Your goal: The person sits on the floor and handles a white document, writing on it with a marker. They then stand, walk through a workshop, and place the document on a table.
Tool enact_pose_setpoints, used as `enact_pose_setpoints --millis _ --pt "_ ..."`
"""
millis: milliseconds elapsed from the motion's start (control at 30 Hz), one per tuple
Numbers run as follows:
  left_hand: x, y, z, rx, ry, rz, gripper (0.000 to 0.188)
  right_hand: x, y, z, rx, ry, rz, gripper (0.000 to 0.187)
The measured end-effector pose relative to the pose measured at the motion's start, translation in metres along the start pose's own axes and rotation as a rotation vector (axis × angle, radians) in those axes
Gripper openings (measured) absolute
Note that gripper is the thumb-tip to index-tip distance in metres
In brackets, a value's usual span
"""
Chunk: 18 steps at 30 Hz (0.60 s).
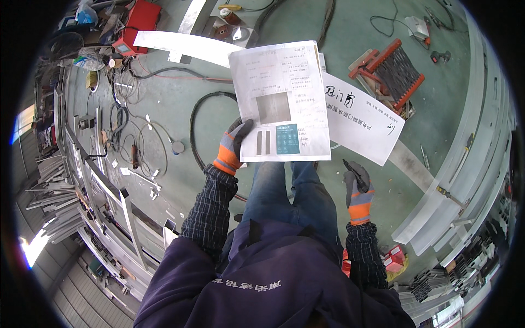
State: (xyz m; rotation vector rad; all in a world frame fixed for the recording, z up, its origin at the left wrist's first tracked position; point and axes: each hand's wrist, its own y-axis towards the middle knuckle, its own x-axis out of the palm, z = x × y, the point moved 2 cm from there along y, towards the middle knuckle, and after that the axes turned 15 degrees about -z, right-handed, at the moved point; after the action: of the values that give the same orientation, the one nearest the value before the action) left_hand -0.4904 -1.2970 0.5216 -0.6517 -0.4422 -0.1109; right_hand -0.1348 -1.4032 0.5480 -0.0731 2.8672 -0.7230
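Note:
My left hand (235,145), in an orange and grey work glove, grips the lower left edge of a printed paper sheet (281,76). The sheet carries text, handwriting, a grey picture and a teal block. My right hand (358,188), gloved alike, is lower right of the sheet, its fingers curled round a short black pen-like thing (355,171); its exact kind is unclear. Beyond the sheet, and partly hidden by it, stretches a long white panel (363,128) with large black handwriting at its right end.
An orange-framed rack (396,74) stands at the far right near a cordless drill (440,56). Cables (194,117) loop over the green floor at left. A red machine (136,27) is at the far left. Long metal profiles (437,208) lie along the right; more are stacked left.

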Motion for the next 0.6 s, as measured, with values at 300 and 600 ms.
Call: enact_pose_setpoints --millis 300,600 --pt "-0.0002 0.0015 -0.0002 -0.030 -0.106 0.023 0.026 0.0021 0.0011 0.0003 0.009 0.043 -0.011 0.024" --pt "0.0002 0.0018 -0.0020 -0.029 -0.163 0.020 0.025 0.0038 0.0029 0.0016 0.022 0.041 -0.020 0.024"
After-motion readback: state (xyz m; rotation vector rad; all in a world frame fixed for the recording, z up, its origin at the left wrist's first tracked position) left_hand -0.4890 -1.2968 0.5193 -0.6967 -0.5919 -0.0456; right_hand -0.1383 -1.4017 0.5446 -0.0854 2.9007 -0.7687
